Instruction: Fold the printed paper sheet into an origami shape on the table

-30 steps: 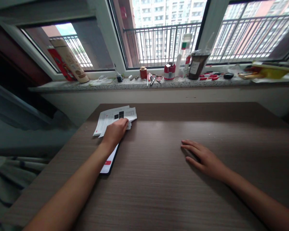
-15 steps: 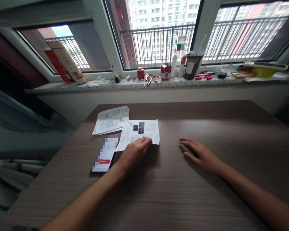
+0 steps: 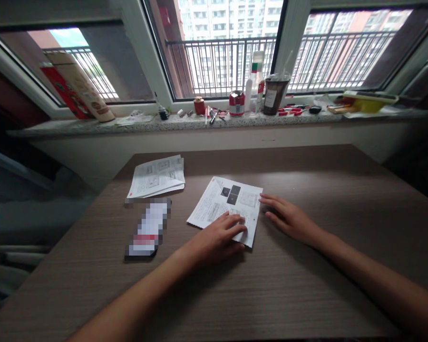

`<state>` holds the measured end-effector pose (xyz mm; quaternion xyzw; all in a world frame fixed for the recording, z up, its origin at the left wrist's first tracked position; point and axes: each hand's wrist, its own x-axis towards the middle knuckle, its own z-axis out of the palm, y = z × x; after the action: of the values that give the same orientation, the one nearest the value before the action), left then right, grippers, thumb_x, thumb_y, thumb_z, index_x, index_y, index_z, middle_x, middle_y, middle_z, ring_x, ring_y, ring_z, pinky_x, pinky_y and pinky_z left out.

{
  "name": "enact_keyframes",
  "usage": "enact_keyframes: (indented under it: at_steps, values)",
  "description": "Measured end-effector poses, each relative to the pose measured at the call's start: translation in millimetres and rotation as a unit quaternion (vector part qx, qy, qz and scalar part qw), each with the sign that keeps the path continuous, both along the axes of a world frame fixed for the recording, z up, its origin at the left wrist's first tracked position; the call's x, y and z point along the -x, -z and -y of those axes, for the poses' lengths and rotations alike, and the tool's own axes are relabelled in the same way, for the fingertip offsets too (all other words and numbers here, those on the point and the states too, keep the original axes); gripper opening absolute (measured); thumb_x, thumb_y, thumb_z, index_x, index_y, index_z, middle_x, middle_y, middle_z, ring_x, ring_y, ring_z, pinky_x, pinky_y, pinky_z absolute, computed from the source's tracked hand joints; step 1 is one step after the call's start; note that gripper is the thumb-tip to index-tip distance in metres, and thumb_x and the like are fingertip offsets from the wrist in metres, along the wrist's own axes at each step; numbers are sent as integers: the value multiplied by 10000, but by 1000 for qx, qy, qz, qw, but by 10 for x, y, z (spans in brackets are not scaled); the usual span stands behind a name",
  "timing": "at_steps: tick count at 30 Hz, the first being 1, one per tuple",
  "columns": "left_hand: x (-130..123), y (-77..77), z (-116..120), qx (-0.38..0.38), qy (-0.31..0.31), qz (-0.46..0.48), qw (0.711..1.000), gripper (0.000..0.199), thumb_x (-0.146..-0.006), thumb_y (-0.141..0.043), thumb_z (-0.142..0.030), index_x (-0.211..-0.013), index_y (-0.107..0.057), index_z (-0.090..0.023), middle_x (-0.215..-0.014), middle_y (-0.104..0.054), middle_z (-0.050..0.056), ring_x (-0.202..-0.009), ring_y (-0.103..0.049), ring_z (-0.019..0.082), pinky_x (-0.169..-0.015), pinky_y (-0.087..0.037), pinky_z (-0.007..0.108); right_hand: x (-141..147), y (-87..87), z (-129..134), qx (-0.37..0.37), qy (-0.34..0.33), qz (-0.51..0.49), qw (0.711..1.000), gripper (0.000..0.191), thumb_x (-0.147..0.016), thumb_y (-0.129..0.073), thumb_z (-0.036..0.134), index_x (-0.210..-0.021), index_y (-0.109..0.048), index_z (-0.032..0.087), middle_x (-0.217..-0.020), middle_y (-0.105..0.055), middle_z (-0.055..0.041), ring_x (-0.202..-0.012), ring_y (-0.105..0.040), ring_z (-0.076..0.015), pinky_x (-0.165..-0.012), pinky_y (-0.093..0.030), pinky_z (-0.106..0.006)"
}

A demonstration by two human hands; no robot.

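Observation:
A printed sheet (image 3: pixel 214 202) with dark pictures lies tilted on the brown table (image 3: pixel 306 280). My left hand (image 3: pixel 223 236) rests on its lower part, fingers apart and lying on the paper. Beside the sheet's right edge, my right hand (image 3: pixel 288 217) lies on the table with its fingers spread, the fingertips at the paper's edge. Farther left sits a folded stack of printed papers (image 3: pixel 157 176). Below that stack is a phone (image 3: pixel 149 228), its screen blurred out.
Along the granite sill (image 3: pixel 185 122) behind the table stand a red can (image 3: pixel 237 103), a clear bottle (image 3: pixel 259 85), a dark drink cup (image 3: pixel 274 97), small tools and a yellow container (image 3: pixel 369 102). Two tall packages (image 3: pixel 80 90) lean at the left window.
The sheet has moved right and turned, away from the stack and phone, with my left hand on it. My left fingers have spread. The view has shifted slightly.

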<state>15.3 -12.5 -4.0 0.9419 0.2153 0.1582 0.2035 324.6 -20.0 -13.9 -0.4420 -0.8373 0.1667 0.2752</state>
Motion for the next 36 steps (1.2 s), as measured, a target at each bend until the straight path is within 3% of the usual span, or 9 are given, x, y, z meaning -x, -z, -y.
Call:
enact_keyframes:
  at_steps: [7, 12, 19, 26, 36]
  values:
    - [20, -21, -3, 40, 25, 22, 999, 351, -1002, -626, -243, -1350, -581, -236, -1413, -607, 116, -1341, -568, 256, -1279, -246, 541, 73, 10, -68, -6, -26, 40, 999, 510, -1047, -501, 278, -1552, -452, 340, -1658, -392, -47, -1490, -429, -286, -1179, -445, -551]
    - [76, -37, -24, 25, 36, -1, 999, 434, -986, -625, -210, -1412, -552, -257, -1438, -587, 103, -1363, -546, 248, -1289, -216, 536, 64, 82, -45, -5, -58, 78, 995, 498, -1036, -539, 288, -1529, -489, 345, -1641, -420, -45, -1497, -417, -281, -1204, -410, -564]
    - [158, -50, -27, -30, -28, -60, 997, 609, -1001, -576, -240, -1580, -391, -277, -1610, -424, 130, -1499, -383, 323, -1256, -267, 586, 130, 57, 72, -33, -19, 108, 993, 452, -1015, -589, 310, -1466, -562, 309, -1576, -509, -84, -1439, -488, -303, -1168, -447, -561]
    - [176, -50, -11, -20, -53, -104, 993, 823, -952, -662, -564, -1626, -318, -239, -1647, -356, 162, -1516, -339, 386, -1260, -237, 612, 180, -6, 131, -41, -17, 130, 991, 464, -1007, -619, 357, -1463, -574, 284, -1549, -532, -113, -1399, -507, -330, -1136, -465, -560]
    - [206, -81, -68, -5, -53, -86, 995, 638, -1002, -637, -411, -1578, -403, -272, -1600, -443, 121, -1486, -407, 337, -1253, -281, 603, -15, -100, 97, -5, -88, 114, 990, 651, -912, -754, 359, -1518, -518, 319, -1595, -483, -93, -1431, -478, -326, -1173, -429, -551]
